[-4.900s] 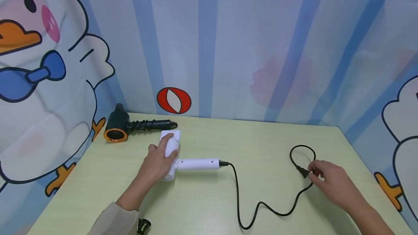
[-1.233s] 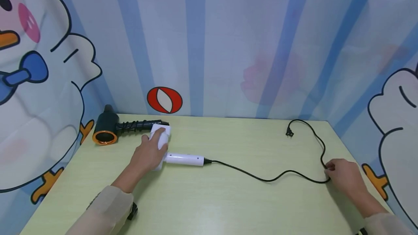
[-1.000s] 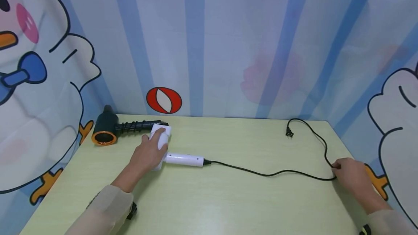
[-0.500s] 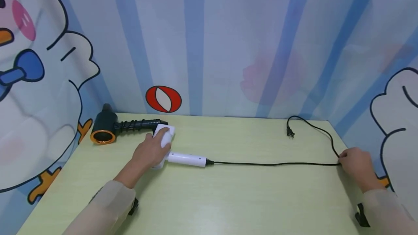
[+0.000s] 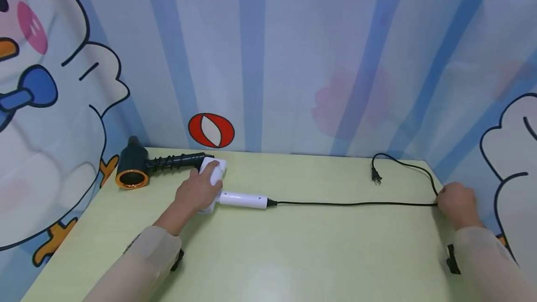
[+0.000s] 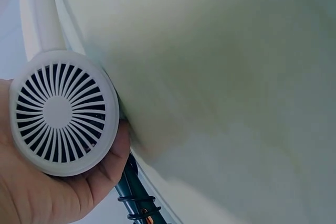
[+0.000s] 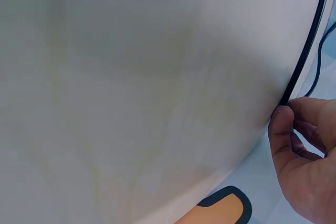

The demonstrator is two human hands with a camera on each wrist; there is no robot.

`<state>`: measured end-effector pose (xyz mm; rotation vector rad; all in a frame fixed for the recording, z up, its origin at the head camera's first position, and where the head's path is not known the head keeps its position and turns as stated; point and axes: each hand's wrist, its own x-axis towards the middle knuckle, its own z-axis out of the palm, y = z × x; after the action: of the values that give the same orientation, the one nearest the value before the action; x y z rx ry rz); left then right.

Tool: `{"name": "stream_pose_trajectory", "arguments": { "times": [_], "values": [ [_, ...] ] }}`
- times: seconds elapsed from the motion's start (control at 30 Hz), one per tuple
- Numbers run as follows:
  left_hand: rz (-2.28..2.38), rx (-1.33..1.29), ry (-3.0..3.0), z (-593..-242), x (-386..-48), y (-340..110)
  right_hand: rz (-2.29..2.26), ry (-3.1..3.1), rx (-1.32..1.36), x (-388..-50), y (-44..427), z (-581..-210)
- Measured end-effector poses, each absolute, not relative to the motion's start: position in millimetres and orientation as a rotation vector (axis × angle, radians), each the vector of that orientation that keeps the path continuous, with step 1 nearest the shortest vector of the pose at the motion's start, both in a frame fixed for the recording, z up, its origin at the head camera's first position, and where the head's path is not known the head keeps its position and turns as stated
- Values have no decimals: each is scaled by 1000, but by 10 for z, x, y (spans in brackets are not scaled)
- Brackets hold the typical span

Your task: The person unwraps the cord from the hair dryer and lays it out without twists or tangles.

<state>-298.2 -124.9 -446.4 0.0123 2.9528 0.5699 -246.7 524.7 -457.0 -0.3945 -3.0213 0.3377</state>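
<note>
White hair dryer (image 5: pixel 226 196) lies on its side under the left hand (image 5: pixel 196 191), fingers wrapped round the head. Round slotted vent (image 6: pixel 58 111) at the head's near end. Handle (image 5: pixel 243 200) sticks out from the left hand, pointing toward the right hand (image 5: pixel 458 204). Black cord (image 5: pixel 352 204) runs straight from handle to right hand, pinched between thumb and fingers, bends sharply there, curves back beyond it. Black plug (image 5: pixel 375 175) unplugged, left of and beyond right hand, prongs facing near side.
</note>
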Motion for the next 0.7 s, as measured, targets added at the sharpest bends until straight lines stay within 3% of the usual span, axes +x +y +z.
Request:
{"name": "stream_pose_trajectory", "arguments": {
  "times": [0.7],
  "values": [
    [594, 15, 2913, -4438, -3448, -1193, 386, -2956, -460, -2585, 5297, -4612]
  ]
}}
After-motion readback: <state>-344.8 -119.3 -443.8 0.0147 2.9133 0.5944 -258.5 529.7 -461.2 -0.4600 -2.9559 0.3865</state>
